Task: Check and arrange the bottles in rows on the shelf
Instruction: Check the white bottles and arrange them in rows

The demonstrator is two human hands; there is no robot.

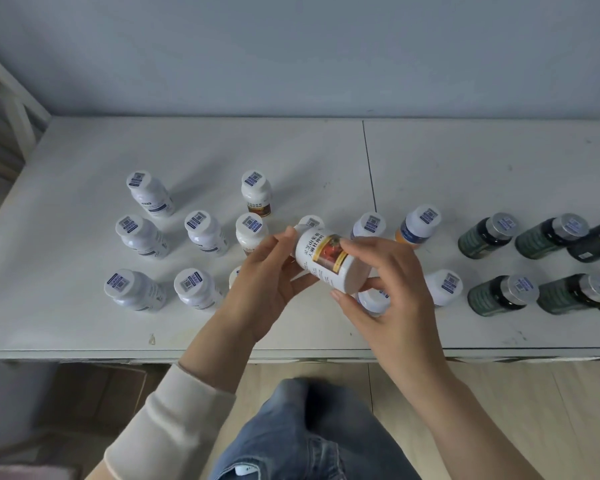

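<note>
Head view: a white bottle (326, 261) lies tilted above the shelf (222, 143), held between both hands. The left hand (267, 282) curls round its cap end; the right hand (392, 289) pinches its base end, thumb beneath. The hands partly cover three of the standing white bottles (201, 230). The frame's right edge cuts off the farthest dark bottles (489, 233).
</note>
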